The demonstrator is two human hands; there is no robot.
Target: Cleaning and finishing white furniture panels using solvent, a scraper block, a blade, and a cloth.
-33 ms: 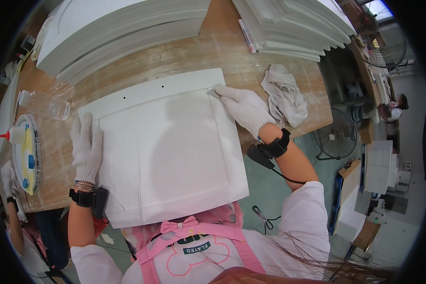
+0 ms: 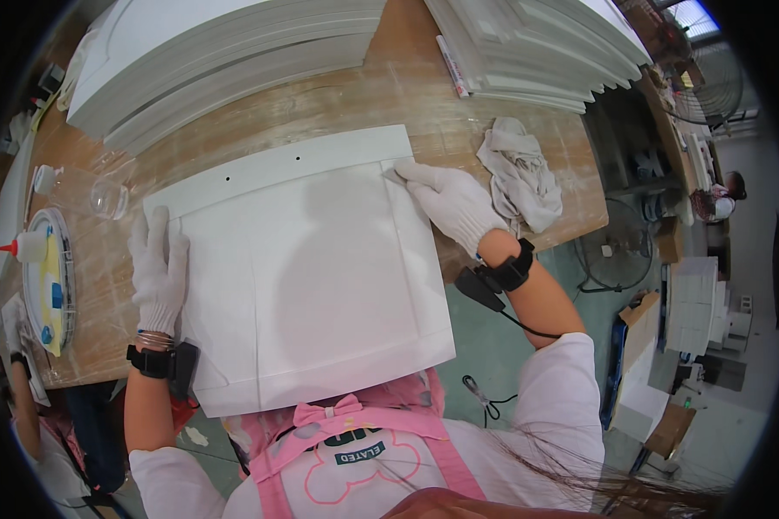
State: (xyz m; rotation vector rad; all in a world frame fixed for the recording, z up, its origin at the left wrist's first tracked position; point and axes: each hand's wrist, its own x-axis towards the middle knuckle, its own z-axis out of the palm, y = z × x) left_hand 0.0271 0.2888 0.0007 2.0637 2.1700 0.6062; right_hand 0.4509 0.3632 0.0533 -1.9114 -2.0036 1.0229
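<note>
A white framed panel [image 2: 320, 251], with two dark holes in its far strip, lies in front of me and overhangs the table's near edge. My left hand [image 2: 159, 268], in a white knit glove, rests on its left edge with fingers stretched out. By the far right corner, my right hand [image 2: 450, 197], gloved alike, is closed in a pinch. Between its fingertips is a small flat grey piece [image 2: 393, 175], touching the panel at the frame's groove; its kind is not clear. A crumpled grey-white cloth [image 2: 521, 173] lies just right of that hand.
White panel stacks [image 2: 234, 73] [image 2: 537, 52] stand along the far side, a marker [image 2: 453, 66] beside the right one. At left are a clear bottle [image 2: 86, 192] and a tub lid [image 2: 50, 285] with a red-tipped bottle [image 2: 31, 247]. Another person's gloved hand [image 2: 14, 327] shows at far left.
My right hand has shifted slightly toward me along the panel's right side, with the grey piece still pinched. My left hand and the panel stay in place.
</note>
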